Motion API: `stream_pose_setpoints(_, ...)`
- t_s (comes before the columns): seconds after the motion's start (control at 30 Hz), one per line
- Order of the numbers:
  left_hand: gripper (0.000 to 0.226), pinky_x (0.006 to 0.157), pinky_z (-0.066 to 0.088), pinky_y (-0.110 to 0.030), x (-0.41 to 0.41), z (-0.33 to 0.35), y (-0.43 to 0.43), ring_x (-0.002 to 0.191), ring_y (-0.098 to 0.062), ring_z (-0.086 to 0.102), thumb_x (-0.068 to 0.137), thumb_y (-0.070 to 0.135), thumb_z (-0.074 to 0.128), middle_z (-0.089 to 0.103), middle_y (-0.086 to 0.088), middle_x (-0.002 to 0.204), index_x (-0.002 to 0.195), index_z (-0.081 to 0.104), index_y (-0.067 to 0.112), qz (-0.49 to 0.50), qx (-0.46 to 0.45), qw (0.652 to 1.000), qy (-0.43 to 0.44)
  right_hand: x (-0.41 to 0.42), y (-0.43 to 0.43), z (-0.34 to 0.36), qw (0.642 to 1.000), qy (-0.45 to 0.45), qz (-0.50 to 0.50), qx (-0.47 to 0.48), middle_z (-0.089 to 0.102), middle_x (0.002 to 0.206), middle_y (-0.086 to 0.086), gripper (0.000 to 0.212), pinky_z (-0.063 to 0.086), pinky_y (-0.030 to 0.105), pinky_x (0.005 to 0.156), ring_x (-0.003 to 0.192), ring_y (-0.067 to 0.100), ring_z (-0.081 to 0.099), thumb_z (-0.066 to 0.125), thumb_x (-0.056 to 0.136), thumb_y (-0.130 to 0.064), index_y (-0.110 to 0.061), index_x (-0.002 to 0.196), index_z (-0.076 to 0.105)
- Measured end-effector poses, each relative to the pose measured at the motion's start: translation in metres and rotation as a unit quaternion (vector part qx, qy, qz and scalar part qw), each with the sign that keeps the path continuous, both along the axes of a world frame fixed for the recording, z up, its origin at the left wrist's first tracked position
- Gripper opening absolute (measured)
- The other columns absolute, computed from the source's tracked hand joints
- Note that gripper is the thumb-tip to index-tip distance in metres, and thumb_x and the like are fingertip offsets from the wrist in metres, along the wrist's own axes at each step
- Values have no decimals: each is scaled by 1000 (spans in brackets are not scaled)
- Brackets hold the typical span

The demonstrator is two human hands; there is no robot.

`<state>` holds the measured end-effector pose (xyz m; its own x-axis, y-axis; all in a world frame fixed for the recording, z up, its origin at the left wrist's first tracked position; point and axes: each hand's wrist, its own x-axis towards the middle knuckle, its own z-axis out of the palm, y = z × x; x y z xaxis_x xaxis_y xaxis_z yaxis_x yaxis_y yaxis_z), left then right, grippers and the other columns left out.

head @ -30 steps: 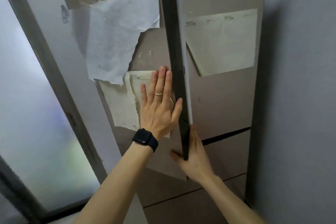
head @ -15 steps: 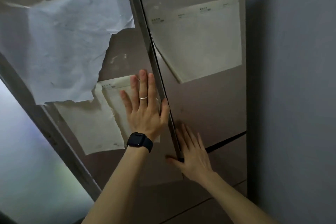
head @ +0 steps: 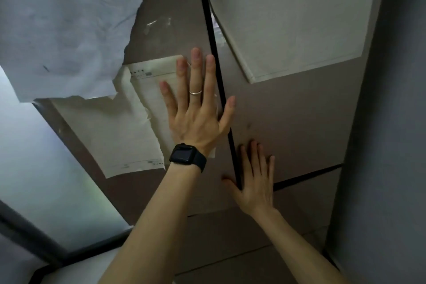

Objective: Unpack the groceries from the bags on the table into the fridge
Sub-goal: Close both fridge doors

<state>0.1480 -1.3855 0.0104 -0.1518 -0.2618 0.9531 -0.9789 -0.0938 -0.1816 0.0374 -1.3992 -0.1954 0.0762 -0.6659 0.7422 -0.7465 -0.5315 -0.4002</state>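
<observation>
A beige fridge fills the view, its left door (head: 161, 37) and right door (head: 288, 117) meeting at a thin dark seam. My left hand (head: 198, 110), with a ring and a black watch, lies flat on the left door beside the seam, fingers spread. My right hand (head: 255, 180) presses flat on the right door lower down, its thumb across the seam. Neither hand holds anything. The fridge's inside, the bags and the groceries are out of view.
Papers cling to the doors: a crumpled white sheet (head: 69, 30), a cream sheet (head: 124, 127) under my left hand, another cream sheet (head: 295, 18) on the right door. A drawer front (head: 299, 200) lies below. A grey wall (head: 387, 145) stands close right, a frosted window (head: 34, 168) left.
The left door has swung from ajar to flush with the right door, so the dark edge shrank to a thin seam. My right hand left the door's edge and now lies flat.
</observation>
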Motion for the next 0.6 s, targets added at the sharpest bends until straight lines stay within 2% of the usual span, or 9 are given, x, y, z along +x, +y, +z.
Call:
stream_pose_setpoints(0.1,73,118,3,-52,0,1,-17,147,-31,26,98,59,33,31,-10,159,156,24,16,22,3,1000,-2,1,-10,-10,999,6,-18,-47,-4,168,2,81,5,59,121,154,24,4,38,98,-61,-23,160,3)
stream_pose_setpoints(0.17,72,116,9,-56,1,1,-27,146,-32,28,98,58,35,34,-10,158,155,28,15,38,0,999,4,-3,-18,-17,996,26,-27,-82,-2,168,1,80,7,57,121,154,22,5,44,98,-53,-24,160,4)
stream_pose_setpoints(0.27,71,113,20,-61,0,0,-37,145,-32,31,97,57,38,36,-11,156,154,31,15,56,-6,998,5,-8,-30,-24,992,53,-36,-112,-1,168,1,76,7,55,120,154,20,4,43,99,-49,-24,160,6)
stream_pose_setpoints(0.37,69,114,19,-60,-1,0,-33,145,-32,31,98,55,36,35,-11,157,154,31,15,57,-3,998,15,-9,-30,-27,989,71,-39,-120,-3,168,2,74,8,56,120,154,21,2,41,101,-48,-21,160,5)
stream_pose_setpoints(0.5,68,115,17,-59,-7,3,-26,147,-31,28,98,56,34,33,-10,158,154,31,17,60,27,998,20,-15,-17,-18,993,85,-27,-76,-5,168,3,75,10,56,121,154,23,3,44,101,-44,-22,160,4)
stream_pose_setpoints(0.6,68,116,18,-58,-5,5,-25,148,-30,25,99,57,34,31,-8,159,155,29,18,61,35,997,28,-35,0,-2,988,153,9,-2,-8,168,3,83,14,53,121,155,23,-1,54,97,-40,-22,160,3)
